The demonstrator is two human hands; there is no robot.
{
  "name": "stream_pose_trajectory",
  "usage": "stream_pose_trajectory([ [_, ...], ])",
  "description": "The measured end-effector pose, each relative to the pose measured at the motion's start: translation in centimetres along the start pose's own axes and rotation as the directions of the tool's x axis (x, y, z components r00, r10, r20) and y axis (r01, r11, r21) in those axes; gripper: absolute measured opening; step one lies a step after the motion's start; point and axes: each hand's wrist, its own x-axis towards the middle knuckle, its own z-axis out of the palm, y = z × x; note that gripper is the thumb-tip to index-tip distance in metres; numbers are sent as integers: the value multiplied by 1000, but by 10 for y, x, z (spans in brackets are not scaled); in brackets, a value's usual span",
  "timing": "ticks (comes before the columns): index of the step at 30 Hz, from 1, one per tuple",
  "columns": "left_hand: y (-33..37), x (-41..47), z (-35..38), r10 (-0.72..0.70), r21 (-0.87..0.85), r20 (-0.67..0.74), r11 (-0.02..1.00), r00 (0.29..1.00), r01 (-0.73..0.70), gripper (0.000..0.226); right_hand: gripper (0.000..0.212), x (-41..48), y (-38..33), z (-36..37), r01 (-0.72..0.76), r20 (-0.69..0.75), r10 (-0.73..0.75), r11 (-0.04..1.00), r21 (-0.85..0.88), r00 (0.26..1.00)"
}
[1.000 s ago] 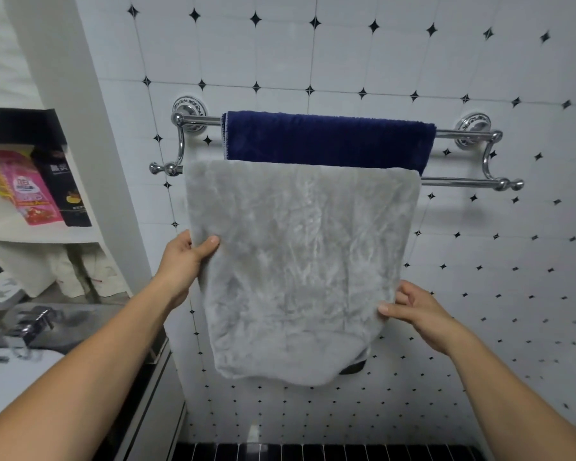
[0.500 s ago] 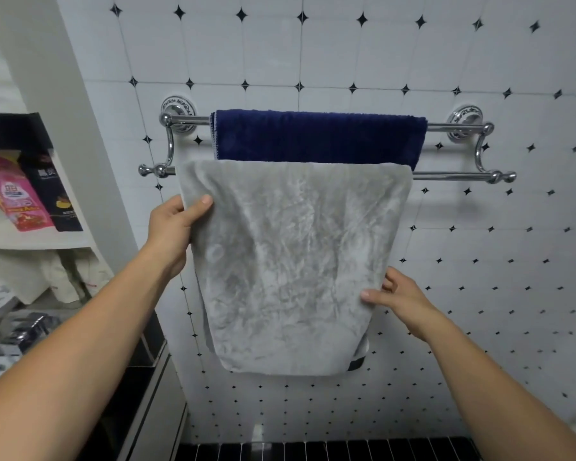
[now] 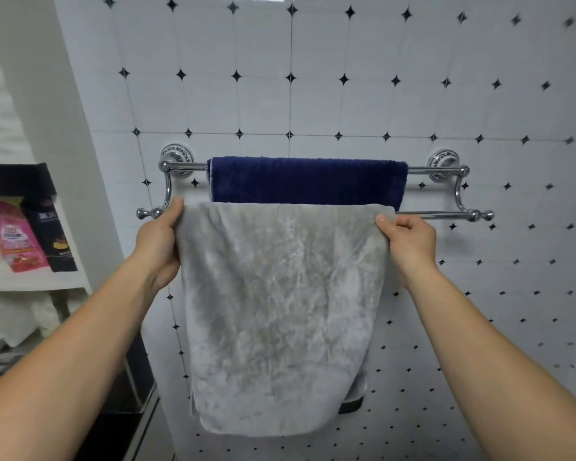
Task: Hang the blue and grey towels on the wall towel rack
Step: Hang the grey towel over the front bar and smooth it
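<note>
White tiled wall [image 3: 346, 104]: chrome double-bar towel rack [image 3: 446, 214]; plush grey towel [image 3: 280, 311] pinched at top corners by left hand [image 3: 158, 242] and right hand [image 3: 409, 239]; dark blue towel [image 3: 308, 181] draped on rear bar.

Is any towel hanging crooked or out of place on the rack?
Nothing stands out. The blue towel lies level on the back bar; the grey towel hangs straight from the front bar, both hands at its top corners.

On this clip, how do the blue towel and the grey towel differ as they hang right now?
The blue towel lies over the rear, upper bar of the rack; the grey towel hangs from the front, lower bar. The blue towel is untouched; the grey towel is pinched at its top corners by the left hand and right hand. The grey towel covers the blue one's lower part. Both are spread flat.
</note>
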Motion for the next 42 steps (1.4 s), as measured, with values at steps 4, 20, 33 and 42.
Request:
stream_pose_trajectory([
  [4,6,5,-10,-5,-44,-56,999,998,3,14,13,6,1,-12,-18,-22,18,1000,-8,1000],
  [20,16,17,-15,-125,119,69,986,990,116,12,14,30,-26,-13,597,430,-428,423,-682,795],
  [33,8,17,-24,-74,113,13,991,997,72,14,14,19,-1,-31,287,60,-293,844,-452,954],
  [42,-1,10,-24,-94,304,44,950,995,76,6,15,0,32,-22,-63,214,108,976,-208,971],
])
